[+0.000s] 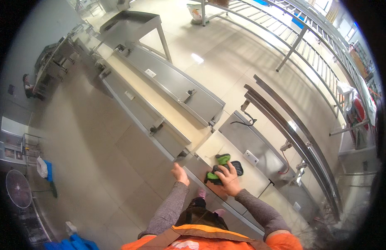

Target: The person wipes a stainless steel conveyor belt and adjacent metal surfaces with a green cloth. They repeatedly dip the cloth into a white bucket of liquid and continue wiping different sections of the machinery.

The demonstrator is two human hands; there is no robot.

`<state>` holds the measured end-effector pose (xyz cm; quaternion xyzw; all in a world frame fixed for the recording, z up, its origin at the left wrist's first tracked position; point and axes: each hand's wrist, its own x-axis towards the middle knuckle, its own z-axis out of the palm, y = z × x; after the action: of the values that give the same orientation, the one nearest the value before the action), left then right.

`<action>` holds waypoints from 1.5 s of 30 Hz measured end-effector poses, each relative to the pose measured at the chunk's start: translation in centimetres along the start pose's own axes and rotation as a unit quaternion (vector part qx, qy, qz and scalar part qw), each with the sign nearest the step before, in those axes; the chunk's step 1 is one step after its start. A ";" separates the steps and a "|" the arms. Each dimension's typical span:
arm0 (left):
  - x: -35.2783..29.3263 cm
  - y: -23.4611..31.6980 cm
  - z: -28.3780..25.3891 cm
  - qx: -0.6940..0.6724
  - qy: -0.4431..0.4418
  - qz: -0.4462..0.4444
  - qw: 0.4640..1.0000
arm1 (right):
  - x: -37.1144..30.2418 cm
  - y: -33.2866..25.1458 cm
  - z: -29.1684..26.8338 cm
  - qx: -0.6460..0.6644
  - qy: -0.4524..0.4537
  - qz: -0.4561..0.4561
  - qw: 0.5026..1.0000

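Note:
A bundle of green and black work gloves (211,178) lies on the near section of the pale conveyor belt (205,146). My right hand (229,179) reaches over the bundle from the near side, its fingers bent onto the gloves and partly hiding them. Just outside the conveyor's left edge is my left hand (181,174), close to the metal side rail (193,177). Its fingers are loosely curled, and I see nothing in them. Grey sleeves cover both my forearms.
The conveyor's longer section (147,89) runs away to the far left, ending near a steel hopper (128,23). Curved metal rails (293,137) stand at the right, before a barred metal frame (284,37). A round fan (18,188) is at far left. Another person (28,86) is distant.

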<state>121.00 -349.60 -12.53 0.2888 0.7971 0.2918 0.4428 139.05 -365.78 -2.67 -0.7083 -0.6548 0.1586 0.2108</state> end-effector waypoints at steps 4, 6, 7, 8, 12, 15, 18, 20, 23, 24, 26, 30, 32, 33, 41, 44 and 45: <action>0.2 -1.5 2.6 -0.047 0.052 -0.035 0.997 | 9.4 2.1 3.7 -0.080 0.103 -0.060 0.990; -1.4 0.0 2.4 0.006 0.045 -0.008 0.999 | 14.0 1.7 3.0 -0.090 0.170 0.037 0.981; -0.9 -0.1 2.4 0.014 0.047 -0.017 0.999 | 15.5 0.8 2.4 -0.090 0.160 0.078 0.980; -0.9 0.1 2.2 0.023 0.048 -0.025 0.998 | 15.5 0.1 2.6 -0.079 0.156 0.087 0.981; -1.1 1.1 2.4 0.081 0.063 -0.031 0.994 | 9.3 -2.6 4.1 -0.078 0.101 0.048 0.991; -0.7 0.8 2.4 0.113 0.102 -0.034 0.988 | -0.7 -5.0 2.5 -0.105 -0.014 -0.051 0.993; -2.0 1.8 1.7 0.086 0.053 -0.039 0.994 | -6.4 -3.0 -0.5 -0.099 -0.033 -0.036 0.994; -2.9 1.8 1.9 0.101 0.089 -0.020 0.991 | -4.0 -0.8 -1.0 -0.111 -0.028 0.048 0.992; -2.1 1.3 2.5 0.138 0.110 0.006 0.984 | 4.4 2.5 -0.3 -0.121 0.079 0.067 0.987; -1.9 1.4 2.4 0.138 0.110 0.008 0.984 | 7.2 3.3 -0.1 -0.119 0.101 0.059 0.986; -2.6 1.7 2.1 0.160 0.095 0.012 0.982 | 10.9 4.3 -0.9 -0.140 0.120 0.088 0.979; -3.3 3.3 2.1 0.192 0.136 0.007 0.972 | 13.8 3.9 0.3 -0.129 0.164 0.198 0.958; -3.4 3.6 2.0 0.183 0.128 -0.011 0.975 | 11.7 2.6 -0.1 -0.117 0.156 0.174 0.965; -3.0 3.3 1.9 0.201 0.120 -0.009 0.972 | 9.6 2.3 -0.2 -0.109 0.122 0.135 0.977; -2.8 3.2 1.4 0.189 0.067 -0.051 0.978 | 3.3 1.2 -1.4 -0.019 0.007 0.159 0.987; -2.5 3.4 0.9 0.172 0.072 -0.059 0.981 | 9.9 1.1 -1.4 0.050 0.093 0.112 0.988; -2.2 3.3 0.6 0.168 0.082 -0.059 0.981 | 12.9 0.3 -1.4 0.079 0.131 0.073 0.986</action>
<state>123.17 -348.89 -9.25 0.2867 0.8839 0.1496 0.3379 141.18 -353.12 -0.92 -0.7499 -0.5534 0.1313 0.3378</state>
